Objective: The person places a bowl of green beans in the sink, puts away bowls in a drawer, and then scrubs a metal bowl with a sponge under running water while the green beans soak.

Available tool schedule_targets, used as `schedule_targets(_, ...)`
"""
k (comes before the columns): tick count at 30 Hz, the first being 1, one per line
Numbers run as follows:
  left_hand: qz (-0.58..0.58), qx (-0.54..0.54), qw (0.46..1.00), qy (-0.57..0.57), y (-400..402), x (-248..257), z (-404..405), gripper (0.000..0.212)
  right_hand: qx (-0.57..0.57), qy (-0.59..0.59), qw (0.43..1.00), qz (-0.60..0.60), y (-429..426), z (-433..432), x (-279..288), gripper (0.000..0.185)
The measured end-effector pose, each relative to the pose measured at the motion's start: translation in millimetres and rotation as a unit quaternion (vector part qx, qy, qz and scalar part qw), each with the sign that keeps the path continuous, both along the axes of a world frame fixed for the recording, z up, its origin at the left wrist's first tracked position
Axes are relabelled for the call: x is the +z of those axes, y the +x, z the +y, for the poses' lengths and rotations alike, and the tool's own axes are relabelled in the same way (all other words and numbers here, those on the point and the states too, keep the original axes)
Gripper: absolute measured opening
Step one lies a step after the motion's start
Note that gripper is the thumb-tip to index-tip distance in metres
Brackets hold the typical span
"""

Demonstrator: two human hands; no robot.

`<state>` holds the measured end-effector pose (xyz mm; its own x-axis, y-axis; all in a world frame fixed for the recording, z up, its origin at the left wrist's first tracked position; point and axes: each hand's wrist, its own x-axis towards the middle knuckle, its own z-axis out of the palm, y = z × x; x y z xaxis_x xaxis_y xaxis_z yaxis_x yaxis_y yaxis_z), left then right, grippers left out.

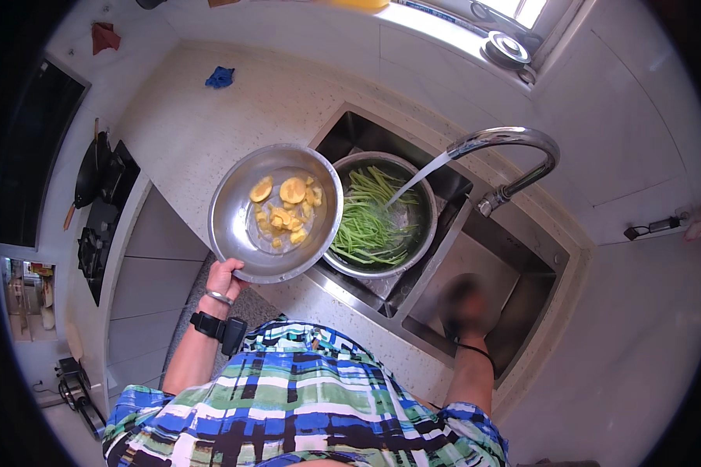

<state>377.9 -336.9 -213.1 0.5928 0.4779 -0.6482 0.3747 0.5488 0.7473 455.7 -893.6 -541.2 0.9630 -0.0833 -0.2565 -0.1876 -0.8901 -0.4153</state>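
Observation:
My left hand [228, 278] grips the near rim of a stainless steel bowl [239, 233], thumb over the edge. Inside lie yellow-orange pieces [280, 218] and larger round slices, which may be fruit or vegetable. To its right, a metal basin [429, 239] of water stands in the left sink compartment, holding cut green stalks [362, 227]. Water runs into it from a curved chrome faucet [520, 137]. Over the right sink compartment is my right hand [470, 303], blurred; its fingers and anything in them cannot be made out.
A blue cloth [220, 77] lies on the speckled countertop [181, 117]. At the left, a black wok [87, 175] sits by the gas stove [96, 251]. Metal lids [507, 49] rest on the windowsill. A steel divider [432, 265] separates the sink compartments.

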Motion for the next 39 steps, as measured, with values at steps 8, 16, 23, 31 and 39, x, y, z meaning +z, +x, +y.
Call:
schedule_targets(8,0.016,0.000,0.998,0.060,-1.6,-7.3,5.5,0.020,0.118,-0.006,0.991,0.067,-13.5,-1.5,-40.4,0.051)
schedule_targets(16,-0.018,-0.071,0.993,0.093,8.3,1.1,13.8,0.026,-0.138,0.156,0.977,-0.032,20.1,74.4,152.7,0.025)
schedule_targets(23,-0.026,-0.276,0.955,0.108,35.1,22.1,4.4,0.020,-0.162,0.298,0.921,-0.194,-0.4,179.2,318.6,0.021)
schedule_targets(31,-0.015,-0.441,0.890,0.111,48.7,67.0,-52.5,0.019,-0.053,0.373,0.898,-0.227,-24.0,189.0,364.0,0.022)
schedule_targets(39,-0.004,-0.523,0.845,0.110,47.3,83.9,-123.4,0.020,0.046,0.229,0.941,-0.245,-41.6,145.9,323.1,0.032)
